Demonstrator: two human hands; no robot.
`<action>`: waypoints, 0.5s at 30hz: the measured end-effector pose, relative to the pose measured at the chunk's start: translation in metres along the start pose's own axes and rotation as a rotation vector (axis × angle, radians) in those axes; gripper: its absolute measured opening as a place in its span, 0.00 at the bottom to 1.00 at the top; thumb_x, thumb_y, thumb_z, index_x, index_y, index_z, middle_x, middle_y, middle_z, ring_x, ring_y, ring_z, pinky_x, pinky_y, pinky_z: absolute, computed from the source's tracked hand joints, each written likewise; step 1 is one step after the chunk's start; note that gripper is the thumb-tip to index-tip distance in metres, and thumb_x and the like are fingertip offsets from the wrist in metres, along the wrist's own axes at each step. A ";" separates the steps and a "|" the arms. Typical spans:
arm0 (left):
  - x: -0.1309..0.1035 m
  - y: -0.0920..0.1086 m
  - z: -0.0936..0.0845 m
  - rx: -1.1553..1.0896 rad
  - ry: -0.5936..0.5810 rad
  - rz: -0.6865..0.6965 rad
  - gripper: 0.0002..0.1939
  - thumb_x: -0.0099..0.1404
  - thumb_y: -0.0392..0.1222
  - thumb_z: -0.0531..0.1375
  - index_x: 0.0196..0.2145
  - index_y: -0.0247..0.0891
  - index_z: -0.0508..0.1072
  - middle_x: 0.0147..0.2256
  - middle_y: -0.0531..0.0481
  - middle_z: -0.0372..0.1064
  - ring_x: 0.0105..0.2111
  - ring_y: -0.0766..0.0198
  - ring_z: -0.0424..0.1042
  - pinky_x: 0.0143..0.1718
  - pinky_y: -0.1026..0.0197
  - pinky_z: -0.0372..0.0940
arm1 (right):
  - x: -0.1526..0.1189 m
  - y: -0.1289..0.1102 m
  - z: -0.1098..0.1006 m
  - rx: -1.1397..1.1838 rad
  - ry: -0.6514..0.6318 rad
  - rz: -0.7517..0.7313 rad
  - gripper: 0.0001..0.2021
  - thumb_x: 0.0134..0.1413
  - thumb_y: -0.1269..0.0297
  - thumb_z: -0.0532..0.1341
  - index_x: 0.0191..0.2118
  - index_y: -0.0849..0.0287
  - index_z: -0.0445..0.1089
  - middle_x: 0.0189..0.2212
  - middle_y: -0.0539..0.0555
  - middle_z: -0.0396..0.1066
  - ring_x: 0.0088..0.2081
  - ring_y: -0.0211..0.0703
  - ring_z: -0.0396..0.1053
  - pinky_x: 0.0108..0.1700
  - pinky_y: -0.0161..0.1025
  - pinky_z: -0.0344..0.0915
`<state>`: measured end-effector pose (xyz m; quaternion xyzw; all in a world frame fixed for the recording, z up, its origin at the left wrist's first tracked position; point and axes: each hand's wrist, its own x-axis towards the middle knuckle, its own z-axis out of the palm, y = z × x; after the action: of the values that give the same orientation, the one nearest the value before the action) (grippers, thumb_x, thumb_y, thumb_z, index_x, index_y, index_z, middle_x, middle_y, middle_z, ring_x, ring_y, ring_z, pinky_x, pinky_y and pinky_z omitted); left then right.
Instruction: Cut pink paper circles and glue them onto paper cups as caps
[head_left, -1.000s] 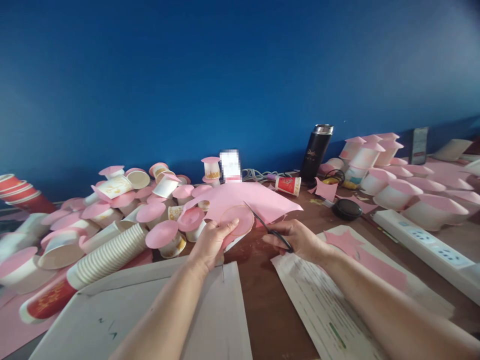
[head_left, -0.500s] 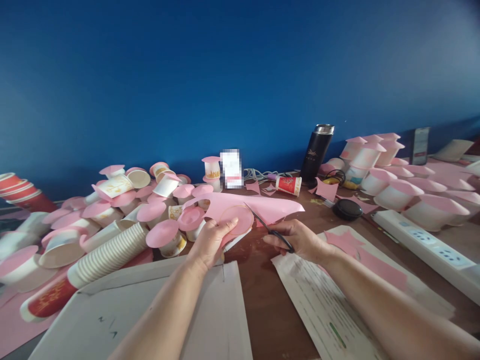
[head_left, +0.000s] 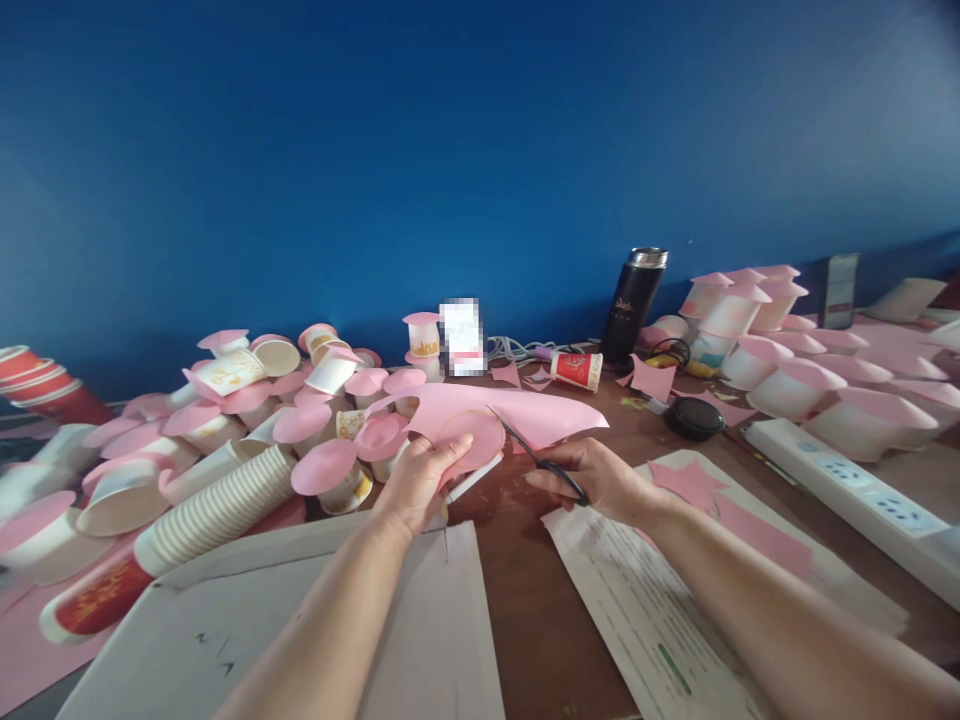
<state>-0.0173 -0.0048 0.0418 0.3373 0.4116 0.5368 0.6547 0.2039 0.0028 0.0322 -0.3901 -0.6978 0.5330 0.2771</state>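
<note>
My left hand [head_left: 424, 480] pinches a sheet of pink paper [head_left: 540, 412], its thumb on a round outlined area of the sheet. In my right hand [head_left: 596, 478] is a pair of black-handled scissors [head_left: 551, 465], the blades pointing up and left at the paper's edge beside the round outline. A small white edge shows just under the sheet by my left fingers; what it belongs to is hidden. To the left of the sheet lie several paper cups with pink discs on them [head_left: 326, 468].
A stack of nested paper cups [head_left: 217, 510] lies at left beside a white cardboard piece [head_left: 300, 640]. A black flask [head_left: 634, 310] and a red cup [head_left: 577, 370] are at the back. On the right are a round black lid [head_left: 695, 418], a power strip [head_left: 862, 500] and pink-topped cups [head_left: 795, 390].
The round outlined area under my left thumb has turned or shifted very slightly. My right hand and the scissors stay in nearly the same place.
</note>
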 end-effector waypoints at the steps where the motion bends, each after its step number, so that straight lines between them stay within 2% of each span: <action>1: 0.000 0.000 -0.001 0.009 -0.001 0.003 0.19 0.49 0.41 0.70 0.38 0.31 0.75 0.39 0.42 0.77 0.40 0.52 0.76 0.41 0.55 0.70 | 0.000 0.000 0.000 -0.003 -0.001 -0.001 0.18 0.52 0.55 0.64 0.21 0.60 0.61 0.16 0.45 0.57 0.20 0.31 0.55 0.22 0.32 0.48; 5: 0.001 -0.001 -0.003 0.034 0.000 0.012 0.18 0.50 0.40 0.69 0.39 0.32 0.74 0.38 0.42 0.77 0.36 0.56 0.76 0.35 0.59 0.70 | 0.001 -0.003 0.000 -0.012 -0.003 -0.014 0.19 0.52 0.53 0.64 0.20 0.60 0.61 0.16 0.45 0.56 0.20 0.31 0.54 0.22 0.33 0.48; 10: 0.003 -0.002 -0.006 0.037 -0.021 0.036 0.18 0.51 0.41 0.69 0.40 0.33 0.74 0.38 0.43 0.76 0.37 0.54 0.76 0.35 0.58 0.69 | 0.000 -0.004 0.001 -0.024 0.003 -0.022 0.21 0.50 0.48 0.64 0.20 0.60 0.60 0.15 0.45 0.55 0.20 0.32 0.53 0.21 0.33 0.49; 15: 0.004 -0.002 -0.010 0.071 -0.022 0.031 0.19 0.51 0.44 0.69 0.39 0.33 0.75 0.36 0.43 0.77 0.34 0.56 0.76 0.34 0.59 0.68 | 0.000 -0.003 0.001 -0.054 0.008 -0.014 0.21 0.50 0.48 0.63 0.20 0.60 0.61 0.15 0.46 0.55 0.20 0.32 0.54 0.22 0.34 0.49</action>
<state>-0.0248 -0.0010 0.0348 0.3726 0.4179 0.5284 0.6382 0.2028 0.0022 0.0346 -0.3947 -0.7135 0.5105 0.2731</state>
